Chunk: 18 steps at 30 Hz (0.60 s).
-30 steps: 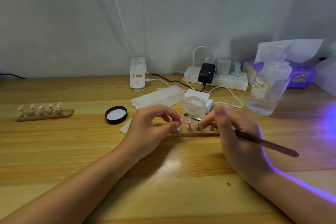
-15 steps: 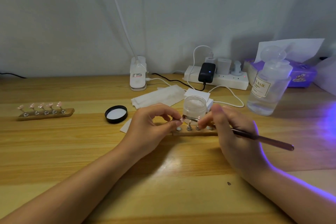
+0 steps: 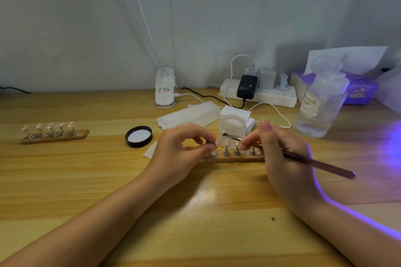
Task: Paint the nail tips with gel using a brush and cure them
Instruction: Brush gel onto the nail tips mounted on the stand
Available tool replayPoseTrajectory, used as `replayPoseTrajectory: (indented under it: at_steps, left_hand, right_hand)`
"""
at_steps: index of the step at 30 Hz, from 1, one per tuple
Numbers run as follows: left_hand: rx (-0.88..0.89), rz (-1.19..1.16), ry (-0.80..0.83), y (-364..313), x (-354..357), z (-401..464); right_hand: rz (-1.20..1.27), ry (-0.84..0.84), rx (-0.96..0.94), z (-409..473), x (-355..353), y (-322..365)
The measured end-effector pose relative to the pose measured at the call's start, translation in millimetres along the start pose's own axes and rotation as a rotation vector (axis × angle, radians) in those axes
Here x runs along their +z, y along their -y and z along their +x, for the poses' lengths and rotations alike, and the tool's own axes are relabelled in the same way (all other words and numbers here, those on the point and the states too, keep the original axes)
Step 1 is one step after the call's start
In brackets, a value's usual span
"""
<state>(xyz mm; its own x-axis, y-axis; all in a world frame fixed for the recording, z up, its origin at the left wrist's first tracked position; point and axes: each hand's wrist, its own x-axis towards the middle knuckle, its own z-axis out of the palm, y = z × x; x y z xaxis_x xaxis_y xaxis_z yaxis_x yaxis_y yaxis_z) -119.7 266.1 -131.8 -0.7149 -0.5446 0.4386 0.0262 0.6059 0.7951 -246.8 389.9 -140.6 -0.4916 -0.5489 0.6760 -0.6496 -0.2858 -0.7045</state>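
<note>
I see the nail tip (image 3: pixel 217 142) pinched between thumb and forefinger of my left hand (image 3: pixel 182 149), lifted just above the left end of the wooden holder strip (image 3: pixel 236 160), whose first post stands bare. Two more tips sit on posts just to its right. My right hand (image 3: pixel 282 158) grips the brush (image 3: pixel 303 159) like a pen, fingers curled round the shaft, the bristle end reaching left toward the held tip, in front of the open clear gel jar (image 3: pixel 234 129). Whether the bristles touch the tip I cannot tell. The jar's black lid (image 3: pixel 138 136) lies upturned to the left on the wooden table (image 3: pixel 86 180). A second strip of pink tips (image 3: pixel 55 133) rests well apart at far left. A clear pump bottle (image 3: pixel 321 106) stands to the right, washed in violet light.
</note>
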Motion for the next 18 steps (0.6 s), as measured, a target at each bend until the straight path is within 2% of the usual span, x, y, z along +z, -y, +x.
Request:
replayPoseTrajectory:
  at_steps: [3, 8, 13, 18]
  left_hand:
    - [-0.003, -0.004, -0.007, 0.0, 0.1, -0.1]
    - [-0.01, -0.007, -0.018, 0.3, -0.4, -0.5]
    - [-0.042, -0.028, -0.046, 0.0, 0.9, 0.4]
    - [-0.052, -0.056, -0.048, -1.7, 1.0, -0.1]
  right_hand:
    - [-0.078, 0.077, -0.123, -3.2, 1.6, 1.2]
    - [0.059, -0.009, 0.083, 1.8, 0.0, -1.9]
    - [-0.055, 0.1, -0.123, -2.6, 2.6, 1.8]
    - [0.11, -0.015, 0.114, 0.7, -0.9, -1.2]
